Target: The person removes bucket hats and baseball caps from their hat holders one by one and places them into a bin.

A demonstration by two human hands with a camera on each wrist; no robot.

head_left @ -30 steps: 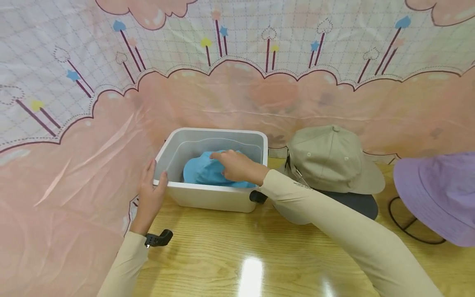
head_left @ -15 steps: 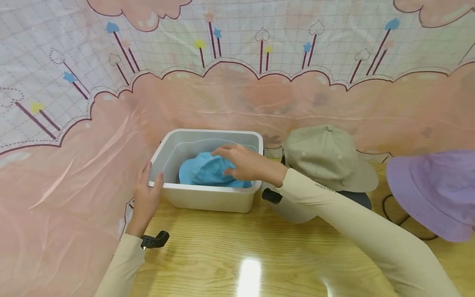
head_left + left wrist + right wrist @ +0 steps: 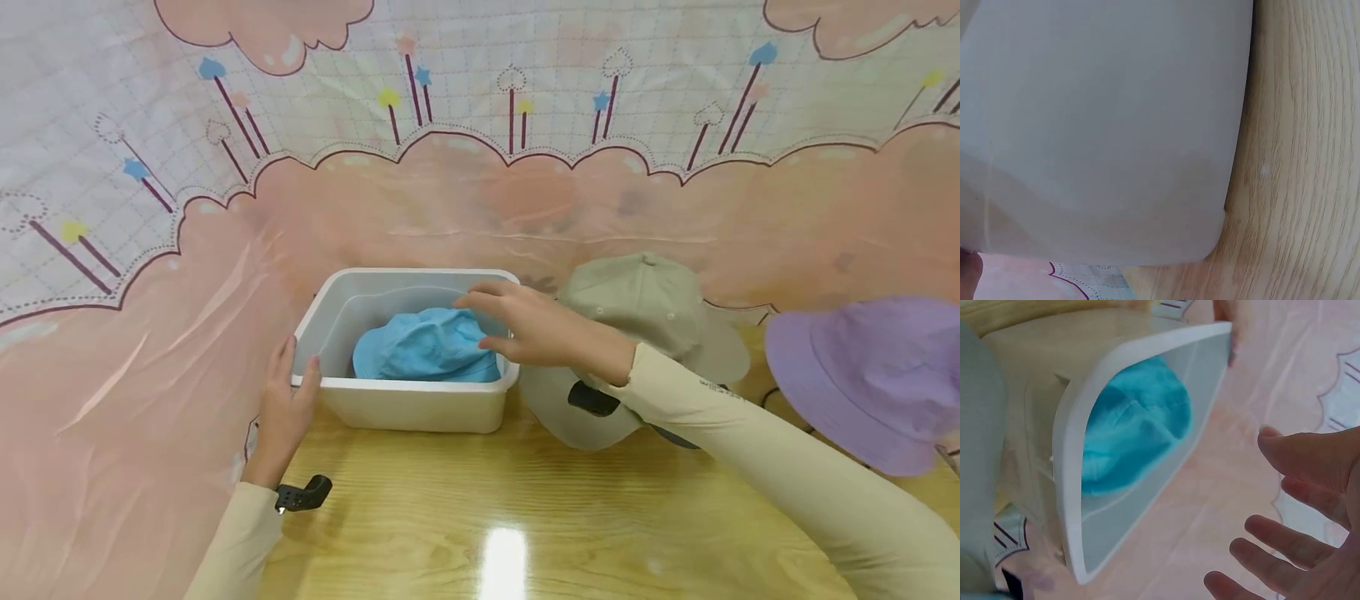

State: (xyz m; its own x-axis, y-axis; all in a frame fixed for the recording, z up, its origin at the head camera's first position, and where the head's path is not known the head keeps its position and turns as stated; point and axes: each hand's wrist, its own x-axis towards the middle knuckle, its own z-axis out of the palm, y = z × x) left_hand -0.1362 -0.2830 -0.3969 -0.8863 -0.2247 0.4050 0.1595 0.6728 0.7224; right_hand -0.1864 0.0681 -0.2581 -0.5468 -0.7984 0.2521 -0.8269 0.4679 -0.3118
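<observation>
A blue cap (image 3: pixel 427 346) lies in a light grey plastic bin (image 3: pixel 416 407) in the head view; the right wrist view shows the same cap (image 3: pixel 1138 425) through the bin's opening. My left hand (image 3: pixel 285 421) grips the bin's front left corner, thumb over the rim and fingers along the outer side. In the left wrist view the bin wall (image 3: pixel 1104 125) fills most of the picture. Above the bin's right end, my right hand (image 3: pixel 543 329) has its fingers spread and holds nothing. Its fingers (image 3: pixel 1282 550) appear apart from the bin in the right wrist view.
Right of the bin stands a beige cap (image 3: pixel 637 292), partly behind my right forearm. A light grey brim (image 3: pixel 577 425) shows below it. Farther right is a purple bucket hat (image 3: pixel 877 375) above a dark wire loop. A patterned cloth (image 3: pixel 420 200) hangs behind the wooden table (image 3: pixel 412 500).
My right hand has drawn back from the blue cap toward the right and its fingers have opened. The cap stays in the bin. My left hand keeps its place at the bin's corner.
</observation>
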